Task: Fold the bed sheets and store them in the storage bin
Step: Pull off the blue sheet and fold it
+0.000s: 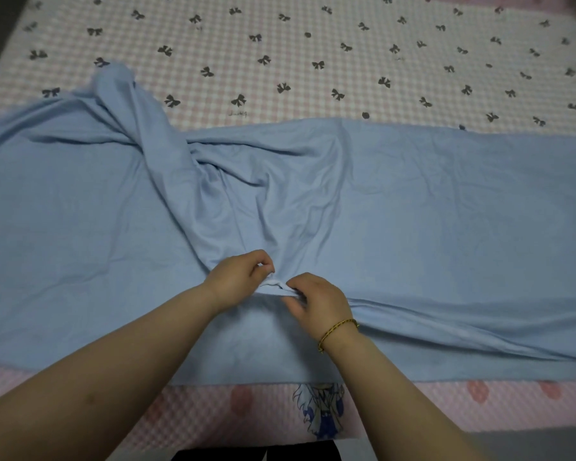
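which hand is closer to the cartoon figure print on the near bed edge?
Right. The right hand grips the blue sheet directly beyond the cartoon print; the left hand grips it further left and farther away.

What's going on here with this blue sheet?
A person is handling a light blue sheet spread across a bed cover with a pink check and bows. The left hand and right hand meet near its middle, both pinching a small ridge of fabric. The sheet is not yet folded, rumpled toward the far left.
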A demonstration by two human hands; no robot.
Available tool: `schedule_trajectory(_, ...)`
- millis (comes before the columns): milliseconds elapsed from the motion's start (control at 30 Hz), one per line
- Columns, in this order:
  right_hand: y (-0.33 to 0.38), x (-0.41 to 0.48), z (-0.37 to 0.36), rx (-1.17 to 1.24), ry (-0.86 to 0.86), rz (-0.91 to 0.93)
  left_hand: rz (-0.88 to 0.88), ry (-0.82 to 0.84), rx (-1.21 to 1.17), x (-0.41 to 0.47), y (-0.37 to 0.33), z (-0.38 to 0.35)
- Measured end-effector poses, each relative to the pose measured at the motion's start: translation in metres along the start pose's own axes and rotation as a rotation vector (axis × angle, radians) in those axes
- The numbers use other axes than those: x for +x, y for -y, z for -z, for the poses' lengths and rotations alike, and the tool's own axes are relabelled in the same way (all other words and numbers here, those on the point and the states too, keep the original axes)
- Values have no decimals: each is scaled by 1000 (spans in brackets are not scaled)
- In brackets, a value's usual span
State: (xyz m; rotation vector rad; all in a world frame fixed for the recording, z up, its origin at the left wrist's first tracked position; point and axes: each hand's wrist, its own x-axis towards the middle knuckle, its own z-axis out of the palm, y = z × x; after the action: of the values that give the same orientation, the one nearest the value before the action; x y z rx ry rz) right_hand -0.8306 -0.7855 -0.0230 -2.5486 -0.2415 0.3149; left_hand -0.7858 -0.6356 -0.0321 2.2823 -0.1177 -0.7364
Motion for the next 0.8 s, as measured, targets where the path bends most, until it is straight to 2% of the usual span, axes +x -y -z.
schedule_trajectory(100, -4, 2, 3, 148, 103, -79, 15, 7, 0, 0, 0, 0)
schedule_trajectory(267, -4, 5, 2, 398, 37, -228, -22, -9, 13, -1, -3, 0)
schedule_trajectory(367, -2, 6, 11, 394, -14, -248, -275, -210, 114, -9, -3, 5)
schedule_trajectory(433, -1, 9, 19, 407, -38, -257, -468, -279, 245, -14, -4, 4)
schedule_trajectory(500, 1, 10, 25, 457, -10, -272, -527, -305, 310, -15, -6, -1)
schedule_trajectory(600, 6, 7, 32, 487, 17, -286, -512, -388, 340, -10, -21, -4)
schedule_trajectory(700, 4, 6, 38, 490, -2, -279, -484, -481, 532, -5, -31, -1)
schedule_trajectory(800, 1, 7, 41, 384, 2, -229, -407, -470, 719, -2, -25, 6)
